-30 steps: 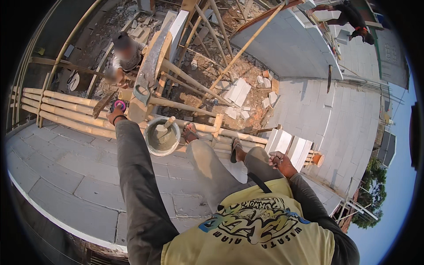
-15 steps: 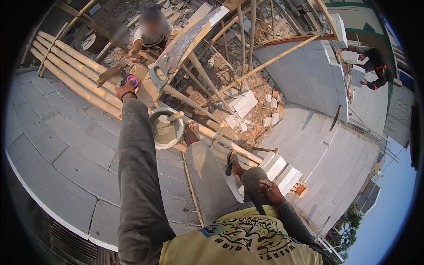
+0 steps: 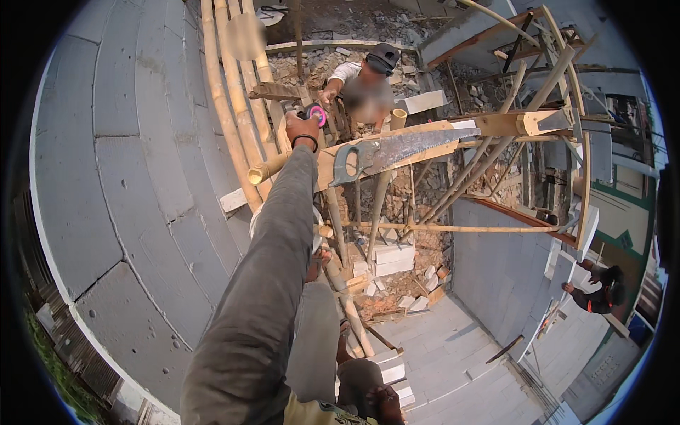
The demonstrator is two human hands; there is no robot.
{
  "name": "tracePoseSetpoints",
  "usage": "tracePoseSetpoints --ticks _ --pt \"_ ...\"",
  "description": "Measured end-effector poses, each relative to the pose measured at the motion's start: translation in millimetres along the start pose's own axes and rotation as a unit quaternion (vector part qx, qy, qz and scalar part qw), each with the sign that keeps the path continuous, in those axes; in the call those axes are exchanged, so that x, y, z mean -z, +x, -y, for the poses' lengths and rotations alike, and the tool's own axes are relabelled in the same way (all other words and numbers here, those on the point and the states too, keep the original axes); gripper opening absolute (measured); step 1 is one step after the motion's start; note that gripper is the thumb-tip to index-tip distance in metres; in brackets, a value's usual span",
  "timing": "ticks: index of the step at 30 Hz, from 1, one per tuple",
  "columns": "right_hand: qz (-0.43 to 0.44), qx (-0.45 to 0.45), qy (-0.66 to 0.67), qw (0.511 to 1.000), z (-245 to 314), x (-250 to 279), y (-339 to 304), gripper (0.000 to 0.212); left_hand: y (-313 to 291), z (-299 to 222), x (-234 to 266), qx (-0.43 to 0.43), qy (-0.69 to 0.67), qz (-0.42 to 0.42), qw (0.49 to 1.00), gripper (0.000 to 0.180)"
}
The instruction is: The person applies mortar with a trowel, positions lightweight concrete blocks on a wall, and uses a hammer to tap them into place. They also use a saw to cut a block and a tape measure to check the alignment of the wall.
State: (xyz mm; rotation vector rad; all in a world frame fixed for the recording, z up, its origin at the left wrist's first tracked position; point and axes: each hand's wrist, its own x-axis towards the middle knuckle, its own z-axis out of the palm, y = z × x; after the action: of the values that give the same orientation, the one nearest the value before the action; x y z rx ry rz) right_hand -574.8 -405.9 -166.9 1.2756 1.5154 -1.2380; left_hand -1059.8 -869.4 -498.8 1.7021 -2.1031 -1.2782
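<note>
My left arm is stretched far out, and my left hand point(image 3: 303, 130) is closed on a round black-and-pink tool point(image 3: 316, 114) whose kind I cannot make out. Below, a person in a dark cap point(image 3: 383, 59) reaches up with a hand point(image 3: 330, 93) close to that tool; whether they touch is unclear. A handsaw point(image 3: 407, 150) with a grey handle lies on a wooden plank point(image 3: 324, 164) beside my forearm. Near my knee at the lower edge rests my right hand point(image 3: 385, 405), its fingers curled with nothing visible in them.
Bamboo poles point(image 3: 225, 92) run along the grey block wall point(image 3: 152, 191) at left. My sleeve mostly covers a bucket point(image 3: 255, 218). Pale blocks point(image 3: 394, 260) and rubble lie below the scaffold. Another person point(image 3: 602, 290) handles a panel at far right.
My view has swung left and forward, so the saw and scaffold appear farther right. My left hand still grips the pink-ringed tool, and the person's hand below has come nearer to it.
</note>
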Motion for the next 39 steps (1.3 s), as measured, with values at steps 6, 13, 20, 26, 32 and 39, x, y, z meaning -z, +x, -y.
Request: tracePoseSetpoints --ticks 6,13,20,26,32,39 --pt "0.021 -0.012 -0.065 0.998 13 -12 41 0.021 39 1 -31 -0.014 -0.014 0.039 0.999 0.067" --pt "0.014 -0.011 -0.105 0.994 37 -13 79 0.021 51 -13 -54 -0.049 0.108 0.03 0.992 0.063" --pt "0.004 -0.015 -0.127 0.992 43 -9 101 0.021 65 -6 -81 0.036 0.088 0.038 0.995 0.068" --pt "-0.003 -0.023 -0.13 0.991 36 -8 104 0.021 78 5 -95 0.003 0.099 0.016 0.995 0.066" --pt "-0.005 -0.025 -0.127 0.992 28 -10 104 0.021 83 3 -103 0.002 0.139 0.009 0.99 0.058" --pt "-0.016 -0.021 -0.105 0.994 8 -11 91 0.02 40 -26 -118 -0.139 0.178 -0.036 0.974 0.036"
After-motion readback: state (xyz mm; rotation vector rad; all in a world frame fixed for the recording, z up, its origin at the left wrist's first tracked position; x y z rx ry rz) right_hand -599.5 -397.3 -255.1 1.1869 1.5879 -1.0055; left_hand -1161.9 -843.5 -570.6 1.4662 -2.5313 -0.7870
